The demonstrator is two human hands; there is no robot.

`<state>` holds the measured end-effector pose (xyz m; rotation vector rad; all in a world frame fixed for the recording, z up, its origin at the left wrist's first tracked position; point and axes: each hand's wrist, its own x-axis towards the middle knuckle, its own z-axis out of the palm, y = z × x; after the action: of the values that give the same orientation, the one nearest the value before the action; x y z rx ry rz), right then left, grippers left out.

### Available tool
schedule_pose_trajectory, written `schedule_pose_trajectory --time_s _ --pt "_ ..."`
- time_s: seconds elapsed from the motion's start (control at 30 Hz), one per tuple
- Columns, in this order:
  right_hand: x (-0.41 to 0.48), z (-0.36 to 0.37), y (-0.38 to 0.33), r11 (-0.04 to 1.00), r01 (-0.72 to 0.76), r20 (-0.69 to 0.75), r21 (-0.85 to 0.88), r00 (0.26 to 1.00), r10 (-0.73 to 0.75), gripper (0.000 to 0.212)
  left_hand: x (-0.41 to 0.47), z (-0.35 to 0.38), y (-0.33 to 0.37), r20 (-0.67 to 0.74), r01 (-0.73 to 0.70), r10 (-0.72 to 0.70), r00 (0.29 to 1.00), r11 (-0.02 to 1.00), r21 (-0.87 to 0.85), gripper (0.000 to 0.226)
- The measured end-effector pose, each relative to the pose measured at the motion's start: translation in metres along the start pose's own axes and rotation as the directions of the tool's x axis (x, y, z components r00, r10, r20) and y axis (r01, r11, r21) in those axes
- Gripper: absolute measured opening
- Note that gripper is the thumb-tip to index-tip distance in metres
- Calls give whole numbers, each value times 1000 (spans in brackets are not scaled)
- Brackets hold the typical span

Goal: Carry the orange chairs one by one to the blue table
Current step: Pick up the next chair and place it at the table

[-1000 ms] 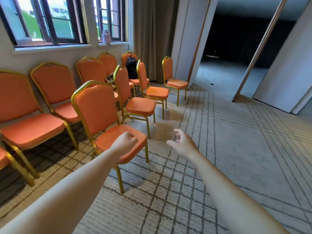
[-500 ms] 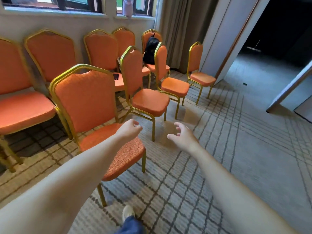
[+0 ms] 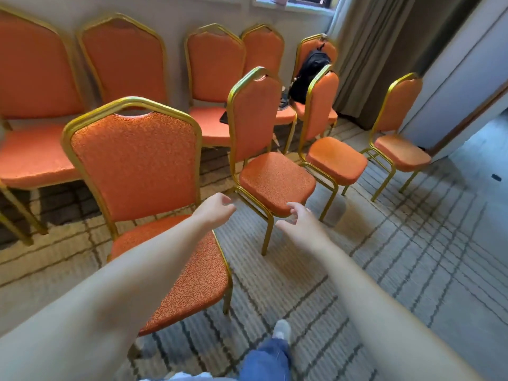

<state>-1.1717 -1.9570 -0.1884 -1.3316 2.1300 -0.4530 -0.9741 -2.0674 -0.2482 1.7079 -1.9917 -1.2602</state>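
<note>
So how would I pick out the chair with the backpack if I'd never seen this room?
Find the curtain at the far right. The back row of chairs ends beside it; take the last chair there. It alone has a black backpack propped on its seat.

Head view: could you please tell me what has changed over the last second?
The person stepped closer; the left hand and right hand moved forward, past the nearest chair toward the second chair, the right now by its seat's front edge. Neither grips anything. The chairs and backpack stayed put.
</note>
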Motion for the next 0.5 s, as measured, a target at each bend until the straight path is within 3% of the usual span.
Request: schedule_pose_trajectory --time_s 0.1,0.23,0.5 --pt "71 -12 -8 991 127 130 -48 984 -120 61 35 1 1 -121 123 -133 984 989 -87 46" --pt "143 -18 -25 930 339 316 -142 906 -282 61 55 5 -1 -255 270 -323 911 937 -221 44" --pt "214 28 -96 734 663 615 -145 642 -458 62 43 2 -38 -389 452 -676 626 721 -525 42"
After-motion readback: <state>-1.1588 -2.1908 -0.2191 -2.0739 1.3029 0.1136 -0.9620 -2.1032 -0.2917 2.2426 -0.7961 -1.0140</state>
